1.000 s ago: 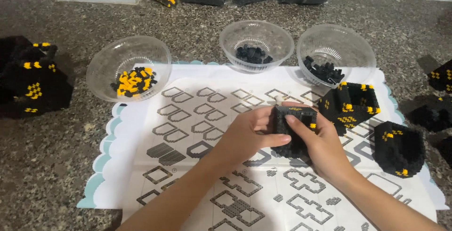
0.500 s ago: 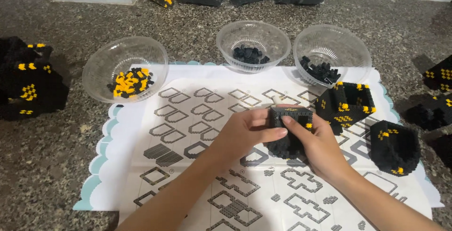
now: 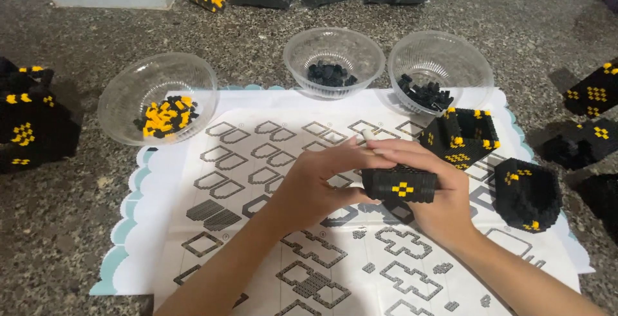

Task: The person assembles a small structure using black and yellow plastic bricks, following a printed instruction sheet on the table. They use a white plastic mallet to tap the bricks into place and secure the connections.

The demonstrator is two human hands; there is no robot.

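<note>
Both hands, left hand (image 3: 318,184) and right hand (image 3: 438,194), grasp the black block piece (image 3: 399,184) at frame centre, steadying it above the pattern sheet (image 3: 257,226).

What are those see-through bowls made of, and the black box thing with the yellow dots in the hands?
The bowls look like thin clear plastic: you can see the stone counter through their ribbed, shiny walls. The black box between the left hand and right hand seems built from tiny hard plastic bricks: its sides show rows of small studs, with a yellow flower-like patch. Both are probably plastic, not certainly.
</note>
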